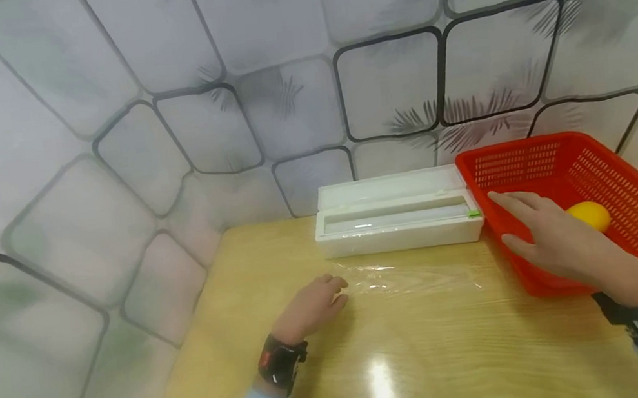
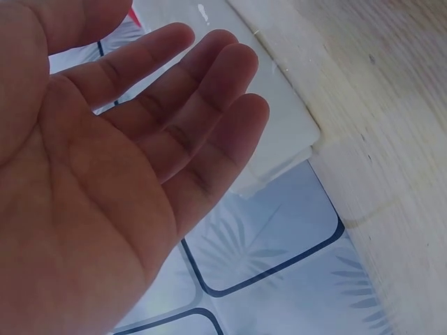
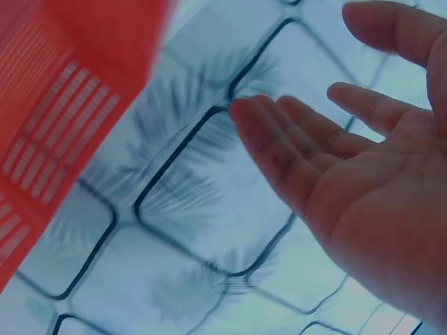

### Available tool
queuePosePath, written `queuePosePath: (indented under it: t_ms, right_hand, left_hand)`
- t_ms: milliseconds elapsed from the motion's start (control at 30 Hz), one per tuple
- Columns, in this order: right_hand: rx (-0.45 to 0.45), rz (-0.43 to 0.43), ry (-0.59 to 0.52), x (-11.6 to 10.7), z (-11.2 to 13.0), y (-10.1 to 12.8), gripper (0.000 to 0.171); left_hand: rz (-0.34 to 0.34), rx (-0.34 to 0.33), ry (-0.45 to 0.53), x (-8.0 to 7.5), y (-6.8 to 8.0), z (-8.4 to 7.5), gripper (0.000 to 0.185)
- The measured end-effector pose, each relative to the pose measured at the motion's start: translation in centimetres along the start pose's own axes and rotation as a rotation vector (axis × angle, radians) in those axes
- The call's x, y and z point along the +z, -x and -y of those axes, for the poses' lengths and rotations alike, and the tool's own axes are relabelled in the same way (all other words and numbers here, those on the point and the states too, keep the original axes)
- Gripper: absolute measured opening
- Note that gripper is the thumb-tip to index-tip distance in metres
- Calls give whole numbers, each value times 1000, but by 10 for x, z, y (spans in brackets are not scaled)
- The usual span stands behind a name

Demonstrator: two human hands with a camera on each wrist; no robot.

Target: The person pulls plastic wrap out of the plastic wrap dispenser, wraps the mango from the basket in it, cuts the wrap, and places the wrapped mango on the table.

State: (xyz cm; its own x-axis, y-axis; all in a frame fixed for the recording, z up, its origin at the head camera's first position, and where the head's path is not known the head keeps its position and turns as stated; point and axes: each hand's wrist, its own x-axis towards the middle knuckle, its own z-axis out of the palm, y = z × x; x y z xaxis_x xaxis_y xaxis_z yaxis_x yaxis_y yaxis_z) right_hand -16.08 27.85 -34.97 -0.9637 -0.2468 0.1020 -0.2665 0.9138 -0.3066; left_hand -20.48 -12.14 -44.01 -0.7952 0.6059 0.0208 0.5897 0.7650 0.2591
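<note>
My left hand [image 1: 311, 306] hovers near the left end of a clear sheet of plastic wrap [image 1: 409, 278] on the wooden table; whether it touches the wrap cannot be told. In the left wrist view its fingers [image 2: 199, 132] are relaxed and hold nothing. Over the near left rim of a red plastic basket [image 1: 527, 268] is my right hand [image 1: 562, 238], fingers extended, nothing in its grasp. A yellow rounded object [image 1: 589, 216] lies in the basket, partly behind that hand. Behind the wrap stands a white wrap dispenser box [image 1: 399, 238], its lid [image 1: 390, 186] raised.
A small green piece [image 1: 474, 213] sits at the right end of the dispenser's slot. Patterned wall covering [image 1: 299, 117] rises directly behind the dispenser and basket. The table [image 1: 429, 356] extends toward me, with its left edge by the wall.
</note>
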Motion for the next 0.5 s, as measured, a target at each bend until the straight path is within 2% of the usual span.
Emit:
queuePosePath:
  t_ms: [167,367,500]
  right_hand:
    - [27,28,-2,2,-33,-3,88]
    - [113,74,-21,2,-80,1,84]
    - [155,99,7,0,-105,4,80]
  left_hand:
    - [2,9,4,4,5,2,28]
    - [21,7,8,6,3,-1,28]
    - [36,2,14,8,2,-2,28]
